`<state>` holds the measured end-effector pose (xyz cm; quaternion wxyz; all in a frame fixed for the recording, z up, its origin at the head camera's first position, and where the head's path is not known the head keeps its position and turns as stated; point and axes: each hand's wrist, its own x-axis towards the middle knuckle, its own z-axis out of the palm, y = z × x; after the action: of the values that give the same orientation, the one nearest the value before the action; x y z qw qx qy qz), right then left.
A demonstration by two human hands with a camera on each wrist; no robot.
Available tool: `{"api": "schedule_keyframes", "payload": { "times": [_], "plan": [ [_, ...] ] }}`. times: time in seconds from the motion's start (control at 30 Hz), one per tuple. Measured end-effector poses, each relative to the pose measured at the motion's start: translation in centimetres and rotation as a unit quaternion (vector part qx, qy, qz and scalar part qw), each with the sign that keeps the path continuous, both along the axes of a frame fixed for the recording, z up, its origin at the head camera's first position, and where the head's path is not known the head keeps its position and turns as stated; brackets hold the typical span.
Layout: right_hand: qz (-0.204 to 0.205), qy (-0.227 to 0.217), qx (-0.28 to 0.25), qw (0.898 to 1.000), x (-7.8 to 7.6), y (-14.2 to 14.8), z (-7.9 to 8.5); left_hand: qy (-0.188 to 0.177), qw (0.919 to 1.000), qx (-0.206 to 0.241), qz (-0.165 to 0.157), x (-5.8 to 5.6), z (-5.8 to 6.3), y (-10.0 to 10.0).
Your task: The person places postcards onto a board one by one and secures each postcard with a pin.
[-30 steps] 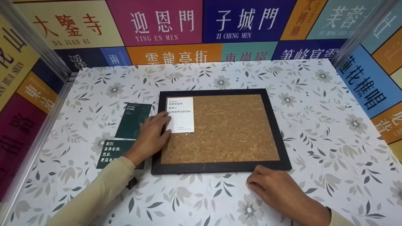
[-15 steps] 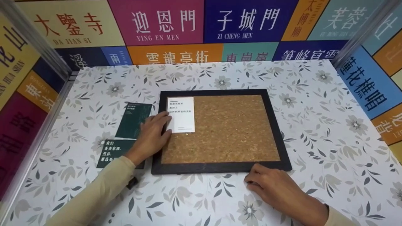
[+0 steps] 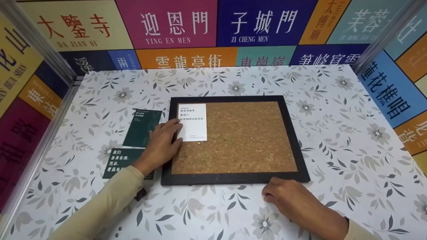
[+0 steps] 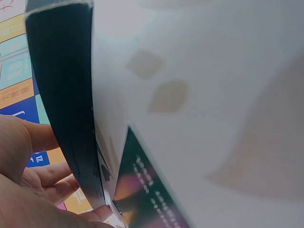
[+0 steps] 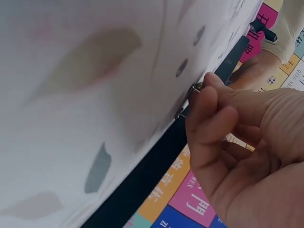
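A corkboard (image 3: 247, 140) with a black frame lies on the table, and a white printed card (image 3: 193, 128) sits at its upper left. My left hand (image 3: 163, 141) rests across the frame's left side, with fingertips on the card's left edge; its fingers (image 4: 50, 173) are loosely bent. Just before the frame's lower right edge, my right hand (image 3: 290, 196) has thumb and forefinger together. Between those fingertips a small metal pin (image 5: 197, 87) shows in the right wrist view. Another small metal piece (image 5: 180, 114) is beside the frame; its exact kind is unclear.
Two dark green cards, one upper (image 3: 140, 128) and one lower (image 3: 121, 163), lie left of the board, partly under the left arm. A small black object (image 3: 140, 194) pokes out by the left sleeve. Printed panels (image 3: 173, 25) wall the flower-patterned table (image 3: 327, 160).
My right hand shifts slightly left, then back right, along the frame's lower edge. The left hand, the white card and the board stay where they are.
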<state>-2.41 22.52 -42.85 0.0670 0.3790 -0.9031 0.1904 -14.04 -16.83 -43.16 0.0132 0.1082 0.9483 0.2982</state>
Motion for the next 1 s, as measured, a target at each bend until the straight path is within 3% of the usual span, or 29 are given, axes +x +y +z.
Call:
{"api": "schedule_keyframes", "payload": {
  "times": [0.27,0.77,1.0],
  "plan": [
    [0.016,-0.026,0.032,0.999,0.0,-0.1,0.2,-0.005,1.0000,0.000,0.000,0.0,-0.1,0.1],
    [0.025,0.030,-0.045,0.998,-0.6,-0.6,0.4,-0.022,0.9997,-0.002,0.005,-0.1,0.0,0.0],
    [0.017,0.012,-0.063,0.998,-1.4,-0.7,0.8,-0.006,1.0000,0.005,0.000,-0.1,-0.2,-0.1]
  ]
}}
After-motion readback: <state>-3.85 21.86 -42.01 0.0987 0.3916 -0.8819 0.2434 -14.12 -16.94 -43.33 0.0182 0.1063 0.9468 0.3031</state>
